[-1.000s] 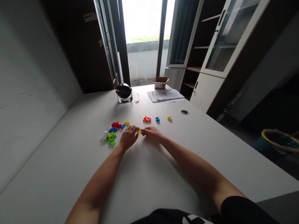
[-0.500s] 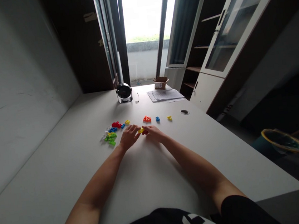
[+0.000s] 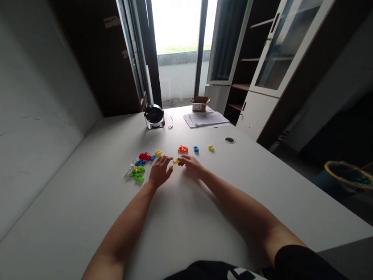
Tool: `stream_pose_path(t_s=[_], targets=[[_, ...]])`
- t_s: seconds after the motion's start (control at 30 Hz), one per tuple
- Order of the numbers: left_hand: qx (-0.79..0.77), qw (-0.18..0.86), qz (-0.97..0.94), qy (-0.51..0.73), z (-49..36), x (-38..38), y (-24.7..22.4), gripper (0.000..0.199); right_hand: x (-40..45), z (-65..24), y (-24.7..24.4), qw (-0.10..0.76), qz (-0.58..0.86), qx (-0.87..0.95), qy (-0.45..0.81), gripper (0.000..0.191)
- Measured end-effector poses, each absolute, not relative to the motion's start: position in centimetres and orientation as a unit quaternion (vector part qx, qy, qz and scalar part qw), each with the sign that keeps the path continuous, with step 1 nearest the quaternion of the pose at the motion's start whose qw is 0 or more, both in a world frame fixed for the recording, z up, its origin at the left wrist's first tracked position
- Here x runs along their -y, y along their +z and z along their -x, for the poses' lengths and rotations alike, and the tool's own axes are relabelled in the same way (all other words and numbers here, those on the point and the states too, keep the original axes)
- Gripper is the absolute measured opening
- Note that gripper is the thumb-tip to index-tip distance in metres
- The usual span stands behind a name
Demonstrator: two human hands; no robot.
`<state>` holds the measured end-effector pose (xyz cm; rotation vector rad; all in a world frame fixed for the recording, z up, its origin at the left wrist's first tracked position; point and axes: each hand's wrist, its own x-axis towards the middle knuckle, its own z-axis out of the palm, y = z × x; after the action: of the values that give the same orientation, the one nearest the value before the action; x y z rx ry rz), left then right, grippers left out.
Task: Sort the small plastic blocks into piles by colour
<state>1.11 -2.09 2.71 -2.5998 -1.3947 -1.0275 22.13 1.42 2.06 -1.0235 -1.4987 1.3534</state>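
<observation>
Between the fingers of my right hand (image 3: 190,165) is a small yellow plastic piece (image 3: 176,161), held just above the table. My left hand (image 3: 161,170) is beside it on the left, thumb and fingers apart, with a gap to the piece. Left of that hand lies a pile of small plastic pieces: green (image 3: 138,172), blue (image 3: 140,162), red (image 3: 145,156) and white ones. Another yellow piece (image 3: 158,153) sits behind my left hand. Beyond my right hand lie an orange-red piece (image 3: 182,149), a blue piece (image 3: 196,149) and a yellow piece (image 3: 211,148) in a row.
At the back of the white table (image 3: 183,230) stand a round black device on a silver stand (image 3: 154,116), paper sheets (image 3: 207,118) and an open cardboard box (image 3: 200,104). A cable hole (image 3: 229,140) is at the right. A wall runs along the left.
My left hand has let go of the yellow piece and drawn slightly left, its fingers now spread. The piece remains in my right hand.
</observation>
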Motion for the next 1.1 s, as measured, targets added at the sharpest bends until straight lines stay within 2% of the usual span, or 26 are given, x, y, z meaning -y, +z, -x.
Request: stream_pose_path(t_s=[0.37,0.77,1.1], targets=[[0.464,-0.044,0.818,-0.338,-0.9,1.5,2.0,0.014,-1.5,-22.3,1.2,0.481,0.349,0.566,0.572,0.038],[0.451,-0.084,0.819,-0.343,-0.7,1.1,1.4,0.016,-1.3,-22.1,1.6,0.467,0.321,0.607,0.557,0.029],[0.442,-0.094,0.814,-0.365,-0.5,0.8,1.1,0.013,-1.7,-22.1,0.8,0.443,0.273,0.651,0.553,0.036]])
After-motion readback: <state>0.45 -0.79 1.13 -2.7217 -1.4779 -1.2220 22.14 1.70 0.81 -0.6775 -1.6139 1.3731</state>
